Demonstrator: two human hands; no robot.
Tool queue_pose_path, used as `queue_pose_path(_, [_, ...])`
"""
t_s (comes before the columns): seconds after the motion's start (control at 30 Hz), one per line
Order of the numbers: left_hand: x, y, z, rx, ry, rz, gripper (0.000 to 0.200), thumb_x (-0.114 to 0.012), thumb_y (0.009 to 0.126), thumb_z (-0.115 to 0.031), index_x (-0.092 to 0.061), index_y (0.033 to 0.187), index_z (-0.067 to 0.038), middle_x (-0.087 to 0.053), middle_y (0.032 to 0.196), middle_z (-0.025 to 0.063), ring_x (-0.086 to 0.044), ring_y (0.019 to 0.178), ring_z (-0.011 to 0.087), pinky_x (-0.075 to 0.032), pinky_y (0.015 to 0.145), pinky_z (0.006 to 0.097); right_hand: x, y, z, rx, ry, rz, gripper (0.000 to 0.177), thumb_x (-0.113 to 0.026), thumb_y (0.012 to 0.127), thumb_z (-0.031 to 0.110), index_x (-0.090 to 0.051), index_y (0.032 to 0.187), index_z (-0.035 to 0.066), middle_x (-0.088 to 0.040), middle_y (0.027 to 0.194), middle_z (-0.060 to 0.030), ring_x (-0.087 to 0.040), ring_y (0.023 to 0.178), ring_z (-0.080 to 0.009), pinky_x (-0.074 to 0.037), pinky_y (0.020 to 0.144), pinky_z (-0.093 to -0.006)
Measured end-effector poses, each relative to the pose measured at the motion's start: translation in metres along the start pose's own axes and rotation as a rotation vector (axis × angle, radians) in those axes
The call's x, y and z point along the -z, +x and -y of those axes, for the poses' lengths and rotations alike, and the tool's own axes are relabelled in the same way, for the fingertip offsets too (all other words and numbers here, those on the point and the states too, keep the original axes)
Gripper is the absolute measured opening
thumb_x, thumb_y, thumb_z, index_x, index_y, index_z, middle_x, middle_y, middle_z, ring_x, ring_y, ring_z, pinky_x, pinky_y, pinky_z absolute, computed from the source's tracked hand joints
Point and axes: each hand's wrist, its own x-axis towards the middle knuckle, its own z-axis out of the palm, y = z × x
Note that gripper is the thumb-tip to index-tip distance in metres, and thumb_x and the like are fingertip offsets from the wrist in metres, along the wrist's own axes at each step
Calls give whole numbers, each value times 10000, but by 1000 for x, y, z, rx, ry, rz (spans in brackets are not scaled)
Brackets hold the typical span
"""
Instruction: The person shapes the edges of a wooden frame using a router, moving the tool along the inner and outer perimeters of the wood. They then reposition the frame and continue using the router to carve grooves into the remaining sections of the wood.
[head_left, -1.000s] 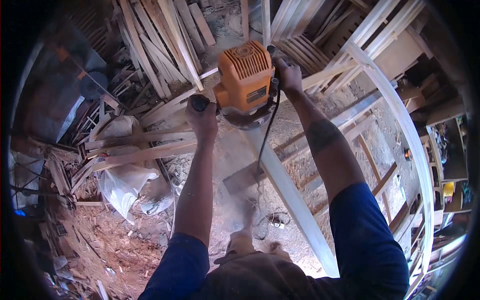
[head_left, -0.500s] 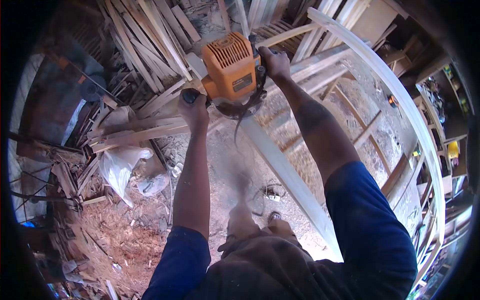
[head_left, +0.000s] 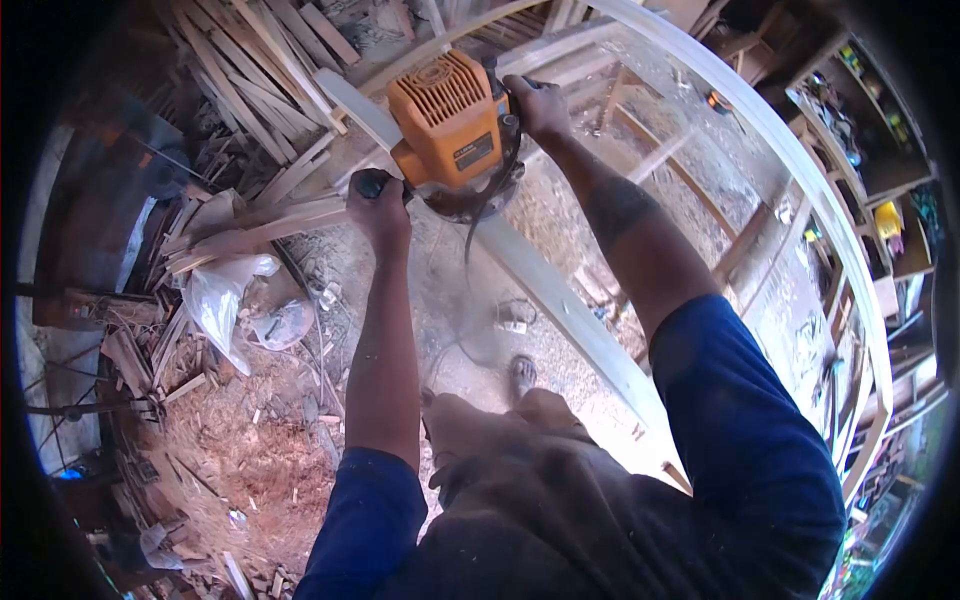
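An orange router (head_left: 452,125) rests on a long pale board (head_left: 560,305) that runs from upper left to lower right. My left hand (head_left: 378,208) is wrapped round the router's black left knob. On the other side my right hand (head_left: 542,108) grips the handle at the router's right. A dark power cord (head_left: 468,250) hangs from the tool toward me. Dust hangs in the air below it, and the bit is hidden under the base.
A curved wooden frame (head_left: 790,150) arcs along the right. Stacked wood strips (head_left: 250,80) lie at upper left. A clear plastic bag (head_left: 222,305) sits left of my left arm, above reddish sawdust (head_left: 250,430). Shelves (head_left: 880,170) stand at far right.
The router and both hands appear slightly higher and further left in view, as the whole scene has shifted with my head. More board shows beyond the router. Both hands keep their hold.
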Motion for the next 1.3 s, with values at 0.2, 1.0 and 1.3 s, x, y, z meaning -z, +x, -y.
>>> queue_pose_path(0.2, [-6, -98, -36, -37, 49, 60, 112, -609, 695, 13, -530, 774, 1, -545, 705, 46, -522, 621, 149, -460, 609, 304, 68, -84, -16, 65, -68, -80, 314, -653, 802, 217, -615, 1107, 158, -691, 936, -177, -671, 882, -399, -526, 761, -475])
queue_pose_path(1.0, [-48, -540, -174, -53, 95, 243, 182, -633, 722, -61, -567, 851, 48, -615, 799, 115, -617, 682, 222, -526, 654, 379, 414, -483, -51, -116, -195, -176, 298, -706, 780, 267, -585, 1050, 230, -679, 777, -158, -680, 776, -388, -538, 689, -464])
queue_pose_path(1.3, [-58, -714, -233, 119, 75, 265, 181, -639, 730, -72, -584, 866, 35, -622, 813, 109, -608, 647, 202, -508, 572, 342, 548, -613, -54, -224, -220, -57, 207, -622, 835, 313, -622, 1024, 229, -697, 859, -165, -690, 852, -377, -538, 752, -467])
